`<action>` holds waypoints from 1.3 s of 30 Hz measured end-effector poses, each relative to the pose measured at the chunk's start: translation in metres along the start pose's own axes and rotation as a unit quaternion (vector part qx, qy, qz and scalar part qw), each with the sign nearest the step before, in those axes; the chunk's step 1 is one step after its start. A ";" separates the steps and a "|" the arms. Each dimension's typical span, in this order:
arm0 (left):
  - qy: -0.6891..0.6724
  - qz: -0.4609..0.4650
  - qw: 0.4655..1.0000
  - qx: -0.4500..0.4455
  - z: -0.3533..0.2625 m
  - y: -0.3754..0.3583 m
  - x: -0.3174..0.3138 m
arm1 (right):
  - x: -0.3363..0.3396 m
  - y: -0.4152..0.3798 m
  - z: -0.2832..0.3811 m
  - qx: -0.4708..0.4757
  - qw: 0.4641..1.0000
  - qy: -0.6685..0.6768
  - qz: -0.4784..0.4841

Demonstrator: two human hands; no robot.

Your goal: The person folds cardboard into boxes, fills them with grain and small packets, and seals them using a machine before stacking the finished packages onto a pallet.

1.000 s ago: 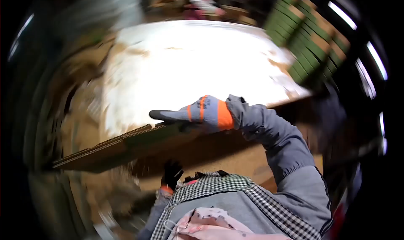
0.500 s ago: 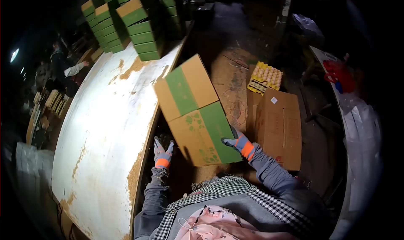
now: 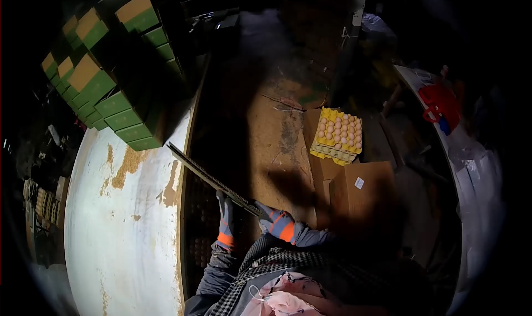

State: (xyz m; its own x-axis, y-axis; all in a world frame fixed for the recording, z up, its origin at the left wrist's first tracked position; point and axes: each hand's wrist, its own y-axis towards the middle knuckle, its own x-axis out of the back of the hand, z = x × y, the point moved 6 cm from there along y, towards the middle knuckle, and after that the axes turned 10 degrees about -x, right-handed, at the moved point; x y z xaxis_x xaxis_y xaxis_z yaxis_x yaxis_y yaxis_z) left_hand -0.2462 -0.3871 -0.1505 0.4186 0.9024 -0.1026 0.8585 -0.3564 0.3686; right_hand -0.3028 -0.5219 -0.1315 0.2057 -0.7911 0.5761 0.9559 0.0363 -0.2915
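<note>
A flattened cardboard box (image 3: pixel 210 177) is seen almost edge-on, slanting from the white table's edge down toward my body. My right hand (image 3: pixel 277 223), in a grey glove with an orange cuff, is closed on its near end. My left hand (image 3: pixel 225 219), gloved the same way, holds the box from the left side, its fingertips partly hidden behind the cardboard. The far end of the box overlaps the edge of the white table (image 3: pixel 127 233) in this view.
Stacked green-and-brown boxes (image 3: pixel 124 103) stand at the table's far end. To the right, egg trays (image 3: pixel 339 134) full of eggs sit beside a brown carton (image 3: pixel 366 191). More eggs (image 3: pixel 200 249) lie in shadow below the table edge. A red item (image 3: pixel 440 106) rests on the right-hand surface.
The flattened box has turned from its broad face to edge-on and swung left toward the table. My left hand, spread apart from it before, is now on it. The view has shifted.
</note>
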 end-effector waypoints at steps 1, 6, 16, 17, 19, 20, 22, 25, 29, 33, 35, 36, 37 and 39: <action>-0.071 -0.008 0.992 0.108 0.023 0.009 0.013 | 0.011 0.044 -0.022 0.038 0.995 0.073 -0.047; 0.295 0.184 0.906 0.243 0.075 0.077 0.045 | 0.132 0.181 -0.055 -0.110 0.976 0.135 -0.128; 0.247 0.312 0.891 0.216 0.186 0.434 0.012 | 0.284 0.410 -0.228 -0.069 0.778 0.523 -0.341; 0.120 0.247 0.949 0.156 0.205 0.473 0.009 | 0.300 0.431 -0.229 -0.072 0.797 0.455 -0.391; -0.048 0.142 0.959 0.241 0.269 0.543 0.021 | 0.331 0.483 -0.234 -0.248 0.824 0.360 -0.361; -0.090 0.056 0.942 0.317 0.292 0.569 0.030 | 0.354 0.512 -0.247 -0.334 0.814 0.349 -0.322; -0.099 0.166 0.966 0.174 0.421 0.596 0.096 | 0.388 0.573 -0.271 -0.342 0.800 0.407 -0.280; -0.046 0.028 0.944 0.324 0.453 0.578 0.162 | 0.435 0.661 -0.306 -0.099 0.759 0.570 -0.298; 0.040 -0.224 0.816 0.532 0.498 0.564 0.203 | 0.494 0.723 -0.326 -0.081 0.652 0.644 -0.393; 0.036 -0.268 0.770 0.578 0.532 0.618 0.224 | 0.516 0.788 -0.460 -0.192 0.702 0.521 -0.446; 0.023 -0.263 0.780 0.568 0.555 0.676 0.234 | 0.532 0.805 -0.504 -0.238 0.629 0.556 -0.487; 0.015 -0.255 0.793 0.553 0.564 0.719 0.233 | 0.544 0.823 -0.523 -0.259 0.605 0.564 -0.499; 0.009 -0.246 0.803 0.544 0.569 0.760 0.229 | 0.556 0.840 -0.535 -0.267 0.585 0.572 -0.509; -0.027 -0.219 0.838 0.498 0.582 0.863 0.220 | 0.591 0.896 -0.548 -0.228 0.575 0.582 -0.527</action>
State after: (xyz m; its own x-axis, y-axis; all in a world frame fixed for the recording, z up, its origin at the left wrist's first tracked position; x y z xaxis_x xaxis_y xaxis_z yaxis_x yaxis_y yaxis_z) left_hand 0.7590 -0.6368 -0.3927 -0.0124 0.9969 -0.0777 0.7429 -0.0429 -0.6680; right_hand 0.5599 -1.2912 -0.4704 -0.9719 -0.1087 -0.2087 0.2115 -0.7924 -0.5722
